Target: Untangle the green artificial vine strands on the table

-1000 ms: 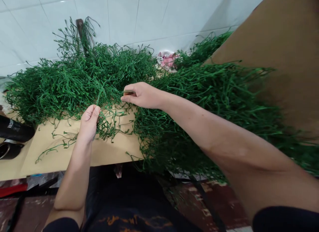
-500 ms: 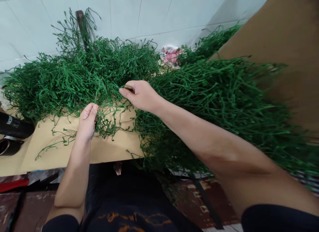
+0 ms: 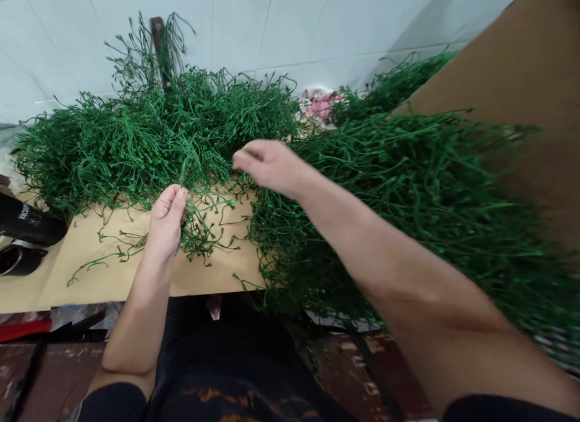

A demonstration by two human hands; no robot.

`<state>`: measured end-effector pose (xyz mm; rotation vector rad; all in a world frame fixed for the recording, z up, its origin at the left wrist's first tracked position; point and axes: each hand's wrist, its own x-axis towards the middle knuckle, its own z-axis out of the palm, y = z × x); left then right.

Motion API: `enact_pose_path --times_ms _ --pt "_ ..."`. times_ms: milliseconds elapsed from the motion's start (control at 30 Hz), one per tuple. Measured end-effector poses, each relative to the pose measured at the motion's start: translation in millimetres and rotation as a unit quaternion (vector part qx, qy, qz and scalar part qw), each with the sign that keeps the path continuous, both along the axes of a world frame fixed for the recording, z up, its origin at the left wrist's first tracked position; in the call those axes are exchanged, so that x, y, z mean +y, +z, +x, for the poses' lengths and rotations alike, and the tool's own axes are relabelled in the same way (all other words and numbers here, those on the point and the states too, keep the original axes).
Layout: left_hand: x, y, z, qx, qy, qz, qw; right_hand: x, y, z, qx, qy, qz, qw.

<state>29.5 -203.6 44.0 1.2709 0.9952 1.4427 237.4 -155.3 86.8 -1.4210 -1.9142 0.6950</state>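
My left hand [image 3: 167,219] pinches a thin green plastic sprig [image 3: 199,225] by its stem, and the sprig's branches trail over the tan board [image 3: 90,277]. Up and to the right, my right hand [image 3: 267,163] hovers blurred with fingers curled at the edge of the right heap of green stems [image 3: 408,198]. What it holds cannot be made out. A second heap of green stems [image 3: 136,138] lies behind my left hand against the wall.
A black cylinder [image 3: 27,219] and a dark round object [image 3: 13,259] sit at the board's left end. A brown cardboard sheet [image 3: 521,65] leans at the right. A pink-and-white bundle [image 3: 319,103] lies between the heaps. The white tiled wall [image 3: 272,29] closes the back.
My right hand has lifted a little and shifted right, away from the left hand, and is now blurred. The left hand keeps its pinch on the sprig.
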Motion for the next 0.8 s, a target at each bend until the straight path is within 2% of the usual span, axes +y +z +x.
enact_pose_path --times_ms 67,133,233,333,400,467,533,600,667,800 --pt "2 -0.4 6 -0.008 -0.01 -0.009 1.0 -16 -4.5 -22 0.095 0.117 -0.084 0.985" --pt "3 -1.3 8 -0.006 -0.003 -0.008 1.0 -24 -11.3 -36 0.18 0.191 -0.156 0.952" --pt "2 -2.6 4 -0.004 0.001 -0.005 1.0 -25 -20.3 -44 0.247 0.227 -0.216 0.917" --pt "2 -3.3 1 -0.011 -0.016 -0.005 1.0 -23 -24.1 -45 0.267 0.241 -0.211 0.909" --pt "2 -3.3 0 -0.008 -0.019 -0.006 1.0 -22 -24.7 -46 0.251 0.251 -0.188 0.916" --pt "3 -3.5 1 0.001 -0.016 -0.008 1.0 -21 -25.5 -46 0.206 0.241 -0.146 0.937" --pt "3 -4.6 0 0.008 -0.019 -0.013 1.0 -17 -27.4 -44 0.129 0.198 -0.053 0.97" --pt "3 -6.5 0 0.008 -0.032 -0.019 0.999 -13 -30.5 -39 0.035 0.154 0.061 0.986" --pt "3 -8.5 -2 -0.003 -0.044 -0.024 0.999 -11 -34.0 -35 -0.04 0.132 0.137 0.981" --pt "1 -9.7 -5 -0.013 -0.037 -0.029 0.999 -11 -37.4 -28 -0.146 0.13 0.179 0.964"
